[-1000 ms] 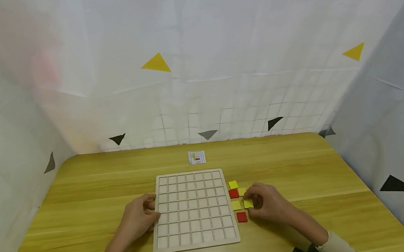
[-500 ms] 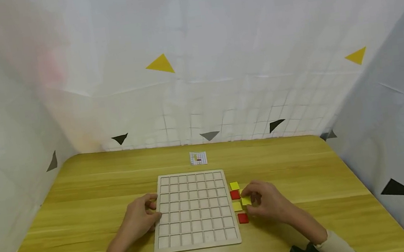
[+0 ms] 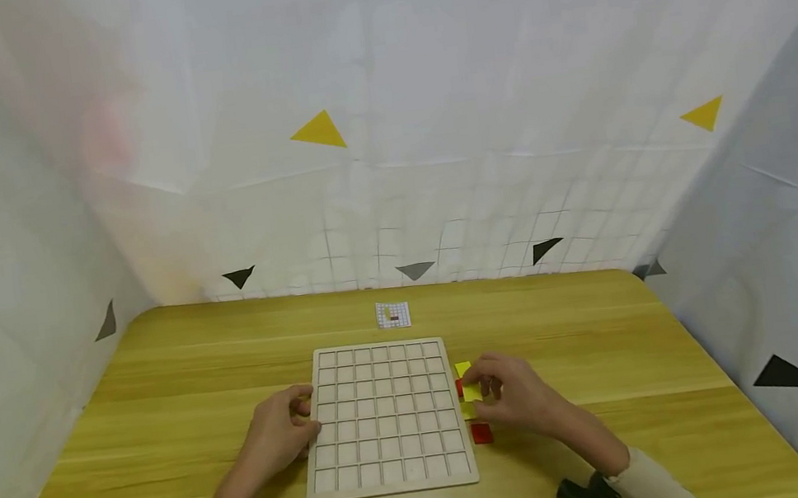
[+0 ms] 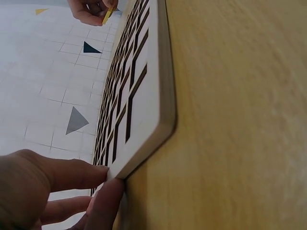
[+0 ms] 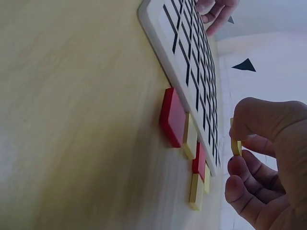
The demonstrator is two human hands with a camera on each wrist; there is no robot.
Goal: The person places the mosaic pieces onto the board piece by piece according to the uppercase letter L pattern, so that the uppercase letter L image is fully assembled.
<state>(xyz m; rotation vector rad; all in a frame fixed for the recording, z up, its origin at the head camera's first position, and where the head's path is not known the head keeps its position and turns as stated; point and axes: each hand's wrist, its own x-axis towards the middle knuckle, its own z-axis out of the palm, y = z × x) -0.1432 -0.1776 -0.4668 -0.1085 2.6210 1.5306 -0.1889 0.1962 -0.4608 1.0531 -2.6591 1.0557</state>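
A pale wooden grid board (image 3: pixel 386 415) lies flat on the table, its square recesses bare. At its left edge my left hand (image 3: pixel 275 432) pinches the rim between thumb and fingers, as the left wrist view shows up close. Raised over the loose tiles by the board's right side, my right hand (image 3: pixel 520 398) pinches a yellow square tile (image 5: pixel 235 139) between thumb and fingertips. Below it lie a red square tile (image 5: pixel 173 118), a second red tile (image 5: pixel 199 160) and several yellow tiles (image 5: pixel 190 136). In the head view the right hand and its tile partly cover them.
A small printed grid card (image 3: pixel 393 314) with yellow and red marks lies beyond the board. White sheeting (image 3: pixel 383 118) with triangle marks encloses the wooden table (image 3: pixel 196 365) at the back and sides.
My right hand has lifted the yellow tile from the right-hand side of the group and carried it left, nearer the board's edge. The left hand keeps its place.
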